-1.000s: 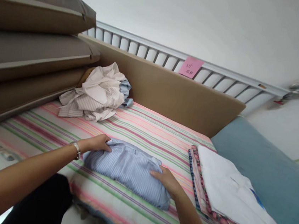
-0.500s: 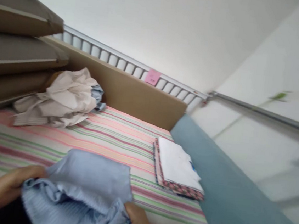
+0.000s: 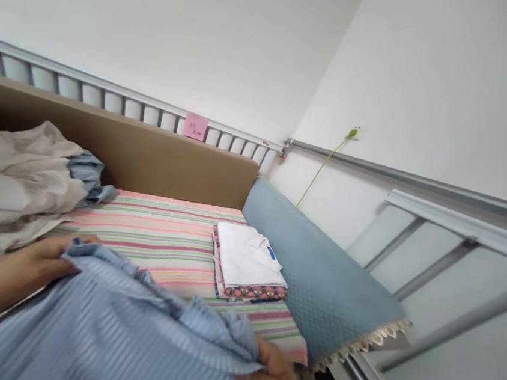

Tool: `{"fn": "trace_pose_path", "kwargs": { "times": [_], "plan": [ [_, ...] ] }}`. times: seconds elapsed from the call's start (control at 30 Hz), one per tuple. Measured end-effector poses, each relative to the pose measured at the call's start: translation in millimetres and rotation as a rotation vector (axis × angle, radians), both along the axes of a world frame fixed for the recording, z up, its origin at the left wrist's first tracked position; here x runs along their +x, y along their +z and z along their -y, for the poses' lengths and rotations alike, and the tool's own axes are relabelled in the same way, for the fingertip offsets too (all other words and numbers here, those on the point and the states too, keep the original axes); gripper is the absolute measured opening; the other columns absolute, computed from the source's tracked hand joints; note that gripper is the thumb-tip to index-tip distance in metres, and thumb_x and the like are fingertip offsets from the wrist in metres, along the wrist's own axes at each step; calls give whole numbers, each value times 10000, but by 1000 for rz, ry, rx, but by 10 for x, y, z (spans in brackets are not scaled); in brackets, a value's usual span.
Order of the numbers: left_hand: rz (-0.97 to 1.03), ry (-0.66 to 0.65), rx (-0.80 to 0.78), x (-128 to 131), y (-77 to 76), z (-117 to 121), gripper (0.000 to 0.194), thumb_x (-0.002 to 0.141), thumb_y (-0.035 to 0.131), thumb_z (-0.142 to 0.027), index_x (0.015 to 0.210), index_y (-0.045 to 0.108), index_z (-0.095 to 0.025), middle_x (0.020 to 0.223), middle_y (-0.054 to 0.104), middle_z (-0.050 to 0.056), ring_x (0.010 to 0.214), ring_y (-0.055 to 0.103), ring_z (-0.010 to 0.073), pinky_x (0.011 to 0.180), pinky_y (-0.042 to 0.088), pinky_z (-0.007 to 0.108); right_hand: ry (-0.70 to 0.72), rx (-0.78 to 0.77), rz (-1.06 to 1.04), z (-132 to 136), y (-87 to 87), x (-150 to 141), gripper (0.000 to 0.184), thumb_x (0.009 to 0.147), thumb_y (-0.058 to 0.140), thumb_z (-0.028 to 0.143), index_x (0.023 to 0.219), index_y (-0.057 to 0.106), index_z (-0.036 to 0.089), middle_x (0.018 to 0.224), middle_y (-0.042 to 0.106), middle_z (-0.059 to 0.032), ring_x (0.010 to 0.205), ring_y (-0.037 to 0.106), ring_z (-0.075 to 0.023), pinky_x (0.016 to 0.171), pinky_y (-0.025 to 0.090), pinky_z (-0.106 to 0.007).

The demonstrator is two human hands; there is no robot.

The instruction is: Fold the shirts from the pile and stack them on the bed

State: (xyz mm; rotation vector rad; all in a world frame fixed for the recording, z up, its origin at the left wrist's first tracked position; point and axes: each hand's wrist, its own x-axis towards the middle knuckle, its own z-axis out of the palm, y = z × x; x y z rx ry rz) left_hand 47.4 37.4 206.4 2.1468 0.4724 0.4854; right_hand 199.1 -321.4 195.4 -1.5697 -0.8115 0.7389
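A blue striped shirt (image 3: 130,328) hangs stretched between my two hands, its lower part running out of the frame. My left hand (image 3: 58,257) is closed on the shirt's upper left edge. On the right, my right hand (image 3: 273,373) pinches the opposite edge, with some fingers hidden under the cloth. Beyond them, a stack of folded clothes lies on the striped sheet (image 3: 154,222), with a white folded shirt (image 3: 246,256) on top and pink-patterned cloth (image 3: 265,293) beneath it.
Crumpled beige cloth (image 3: 20,171) and a bunched blue garment (image 3: 89,176) lie at the left. A brown board (image 3: 169,172) runs along the back. A blue padded cover (image 3: 312,275) borders the right side, near a metal rail frame (image 3: 448,234). A pink note (image 3: 195,126) is on the radiator.
The view has swung to the right. The shirt, bunched with a flap folded over before, is now spread wider and raised between my hands. Both hands keep hold of it.
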Motion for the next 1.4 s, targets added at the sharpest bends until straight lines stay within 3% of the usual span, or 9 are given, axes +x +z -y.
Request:
{"fn": "trace_pose_path", "kwargs": {
  "times": [0.17, 0.3, 0.5, 0.73, 0.87, 0.97, 1.17, 1.27, 1.4],
  "plan": [
    [62, -204, -143, 1146, 305, 406, 238, 648, 604, -410, 730, 628, -189, 774, 659, 6, 795, 582, 220, 780, 457, 323, -345, -63, 283, 334, 370, 407, 371, 675, 602, 343, 1001, 691, 188, 989, 685, -75, 934, 586, -269, 869, 447, -412],
    [256, -163, -186, 1857, 492, 508, 313, 570, 679, -422, 730, 600, -165, 743, 652, 17, 764, 590, 208, 758, 462, 319, -407, -34, 469, 278, 534, 464, 396, 659, 519, 182, 1019, 683, 195, 949, 698, -50, 845, 605, -234, 830, 471, -370],
    [282, -25, -70, 2641, 655, 552, 278, 591, 659, -402, 704, 570, -165, 654, 613, -14, 652, 555, 164, 643, 443, 273, -511, 190, 336, 62, 387, 838, 451, 697, 496, 131, 1119, 630, 217, 1072, 671, -14, 1077, 555, -213, 979, 397, -362],
    [321, -88, 384, 3966, 804, 990, 191, 750, 547, -337, 738, 574, -149, 729, 616, 17, 716, 544, 163, 685, 417, 267, -590, 567, -182, 198, 135, 1794, 447, 724, 641, 338, 1133, 609, 159, 1051, 685, -53, 1059, 579, -228, 957, 422, -388],
    [172, -187, 711, 4924, 594, 1359, 209, 837, 497, -315, 870, 606, -140, 890, 655, 73, 863, 571, 200, 800, 424, 313, -703, 635, -446, 244, -292, 2457, 410, 694, 682, 336, 1046, 641, 131, 979, 706, -78, 983, 621, -228, 906, 465, -367],
    [-66, -201, 805, 5401, 70, 1486, 387, 774, 617, -324, 1122, 562, -163, 1180, 589, 149, 1114, 506, 308, 926, 384, 458, -843, 537, -643, 287, -875, 2975, 290, 707, 663, 238, 975, 661, 128, 869, 723, -81, 903, 654, -223, 855, 499, -359],
    [-39, -58, 790, 5247, -950, 984, 538, 833, 557, -335, 1322, 412, -162, 1423, 370, 177, 1326, 303, 318, 1051, 270, 535, -827, 429, -836, 425, -1718, 3395, 209, 788, 580, 216, 968, 667, 154, 783, 724, -74, 836, 678, -214, 799, 536, -356],
    [43, -98, 726, 4735, -1066, 835, 510, 866, 502, -348, 1310, 421, -110, 1373, 429, 187, 1302, 355, 284, 1072, 286, 466, -855, 415, -867, 444, -1718, 3385, 237, 813, 539, 199, 1015, 653, 153, 801, 726, -73, 840, 679, -207, 808, 539, -355],
    [64, -301, 715, 3882, -1111, 1244, 525, 904, 387, -480, 1355, 387, -211, 1481, 286, 130, 1369, 222, 311, 1077, 238, 543, -882, 387, -844, 438, -1621, 3329, 258, 803, 543, 186, 1039, 645, 156, 832, 726, -73, 858, 674, -204, 803, 543, -345]
  ]
}}
